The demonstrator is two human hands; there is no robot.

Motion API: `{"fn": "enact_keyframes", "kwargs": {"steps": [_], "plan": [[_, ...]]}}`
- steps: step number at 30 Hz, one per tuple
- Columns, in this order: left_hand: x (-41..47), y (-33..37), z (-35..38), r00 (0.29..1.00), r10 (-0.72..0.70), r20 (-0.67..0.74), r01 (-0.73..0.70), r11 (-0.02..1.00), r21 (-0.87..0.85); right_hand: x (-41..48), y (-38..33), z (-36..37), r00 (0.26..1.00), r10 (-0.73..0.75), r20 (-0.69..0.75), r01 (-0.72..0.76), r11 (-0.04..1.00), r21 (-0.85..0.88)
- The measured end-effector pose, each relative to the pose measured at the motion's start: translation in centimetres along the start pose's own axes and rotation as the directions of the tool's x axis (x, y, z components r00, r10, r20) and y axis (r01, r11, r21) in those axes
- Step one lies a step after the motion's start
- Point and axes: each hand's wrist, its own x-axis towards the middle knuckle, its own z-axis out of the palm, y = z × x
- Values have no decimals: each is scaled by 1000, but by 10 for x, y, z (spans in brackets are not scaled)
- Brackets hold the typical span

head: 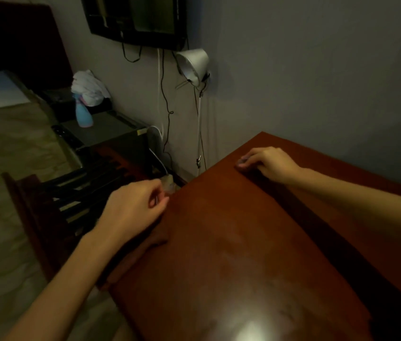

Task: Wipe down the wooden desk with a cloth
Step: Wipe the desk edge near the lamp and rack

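The cloth (219,232), a reddish-brown sheet almost matching the wood, is lying spread flat over the left and middle of the surface (322,157), so it is sitting between the two hands rather than off to one side of either. Its long axis seems to be running diagonally. It starts at the near-left edge, where a fold is bunching and hanging over the side, and heads toward the far corner by the wall. The left hand (133,212) is sitting at that left edge just above the fold, its fingers (160,201) curled in, with thumb and forefinger closing together on what looks like the hem. The right hand (271,164) is resting well apart from it near the far edge, its fingers (243,164) curled with the tips down at what appears to be the cloth's far corner. Whether they are pinching the fabric or only pressing it I cannot tell in this dim light. By my judgement the wiping is not yet under way. The coming move is probably depending on both hands drawing their ends together along that diagonal to gather a pad. The left hand is nearer the loose hanging part, so it is likely needing to lift first, lest the fold slide off toward the chair (54,193) beside the surface.
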Motion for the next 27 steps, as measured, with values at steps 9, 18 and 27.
{"fn": "enact_keyframes", "kwargs": {"steps": [9,18,27], "plan": [[-13,5,31,997,-47,-66,45,998,-34,-14,-41,2,985,-170,36,165,978,127],[-14,5,33,995,-51,-81,47,998,-44,7,-81,23,978,-205,31,198,968,157],[-14,5,32,993,-73,-92,68,996,-61,44,-66,23,1000,14,-5,-14,999,48]]}}
